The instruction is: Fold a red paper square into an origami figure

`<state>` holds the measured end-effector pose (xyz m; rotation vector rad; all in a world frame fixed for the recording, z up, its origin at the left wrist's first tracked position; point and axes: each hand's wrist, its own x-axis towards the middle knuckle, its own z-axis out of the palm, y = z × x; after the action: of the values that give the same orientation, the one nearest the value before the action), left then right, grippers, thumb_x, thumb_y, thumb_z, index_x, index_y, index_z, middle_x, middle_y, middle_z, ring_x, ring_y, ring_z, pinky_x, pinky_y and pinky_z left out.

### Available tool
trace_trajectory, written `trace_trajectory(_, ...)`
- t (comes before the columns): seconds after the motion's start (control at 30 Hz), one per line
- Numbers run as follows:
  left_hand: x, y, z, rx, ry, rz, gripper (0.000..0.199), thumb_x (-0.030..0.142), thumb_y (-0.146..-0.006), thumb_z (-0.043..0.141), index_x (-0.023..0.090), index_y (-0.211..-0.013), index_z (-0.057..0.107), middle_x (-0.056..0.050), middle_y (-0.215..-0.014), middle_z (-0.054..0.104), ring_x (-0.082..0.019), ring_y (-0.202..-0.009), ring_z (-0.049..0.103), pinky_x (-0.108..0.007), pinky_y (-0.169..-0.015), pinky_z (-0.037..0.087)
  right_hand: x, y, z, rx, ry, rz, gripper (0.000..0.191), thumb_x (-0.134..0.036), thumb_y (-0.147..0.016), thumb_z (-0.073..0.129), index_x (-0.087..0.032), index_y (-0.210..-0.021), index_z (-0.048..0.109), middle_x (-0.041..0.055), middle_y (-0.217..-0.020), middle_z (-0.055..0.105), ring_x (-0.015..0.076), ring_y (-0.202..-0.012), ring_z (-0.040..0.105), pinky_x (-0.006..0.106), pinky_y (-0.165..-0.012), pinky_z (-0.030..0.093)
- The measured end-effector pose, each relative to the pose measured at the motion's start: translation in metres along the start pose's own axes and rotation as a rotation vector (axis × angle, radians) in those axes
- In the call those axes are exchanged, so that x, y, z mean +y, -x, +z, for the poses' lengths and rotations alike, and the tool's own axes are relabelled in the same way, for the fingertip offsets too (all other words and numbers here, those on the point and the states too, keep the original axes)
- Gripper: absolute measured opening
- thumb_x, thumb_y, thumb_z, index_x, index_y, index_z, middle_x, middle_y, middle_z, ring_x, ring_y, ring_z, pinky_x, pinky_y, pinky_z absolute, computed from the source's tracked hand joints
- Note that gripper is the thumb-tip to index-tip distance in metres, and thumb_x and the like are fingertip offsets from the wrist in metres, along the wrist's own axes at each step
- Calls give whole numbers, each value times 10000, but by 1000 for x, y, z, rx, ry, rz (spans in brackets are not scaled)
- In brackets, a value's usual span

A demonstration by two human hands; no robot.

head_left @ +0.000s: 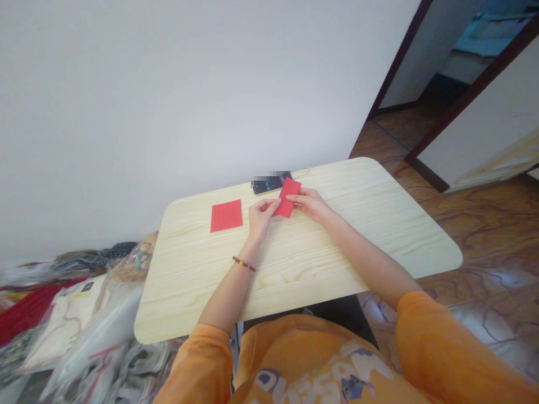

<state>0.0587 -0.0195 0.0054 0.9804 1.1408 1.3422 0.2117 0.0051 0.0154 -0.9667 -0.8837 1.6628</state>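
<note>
Near table's (337, 235) edge, left hand (261, 217), right hand (309, 203), pinching red paper (287, 197)

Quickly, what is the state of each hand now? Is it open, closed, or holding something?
Left hand: closed, pinching the red paper.
Right hand: closed, holding the same red paper from the other side.
</note>
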Motion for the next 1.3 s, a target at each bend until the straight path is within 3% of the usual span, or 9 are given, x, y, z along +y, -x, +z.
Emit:
trace_trajectory(0.23,-1,-5,-4,-7,76,-15,356,397,-536,847,159,-774,734,-43,-786,738,-124,-687,642,-265,-712,514,-1,3,0,-110,139,91,390,-254,-445,877,-151,-796,741,52,-797,746,189,-769,676,353,-824,514)
trace_trajectory(0.57,-2,-7,-6,-49,64,-89,392,400,-478,874,150,-726,702,-29,-693,710,-117,-608,630,-273,-676,531,7,-2,0,8,119,57,359,-338,-514,849,-169,-813,744,36,-812,746,180,-726,662,323,-758,507)
trace_trajectory(0.83,-10,-17,-15,-19,77,-81,373,370,-500,873,149,-762,726,-50,-780,737,-122,-639,646,-276,-694,534,22,-6,1,-13,77,88,392,-329,-511,856,-166,-849,745,45,-865,753,191,-804,674,326,-809,495)
trace_trajectory(1.3,-11,-22,-20,-73,65,-171,406,401,-475,882,139,-741,722,-50,-709,720,-137,-626,652,-307,-716,547,22,-6,1,-22,59,112,369,-324,-526,861,-155,-834,751,67,-878,756,203,-812,685,349,-838,508)
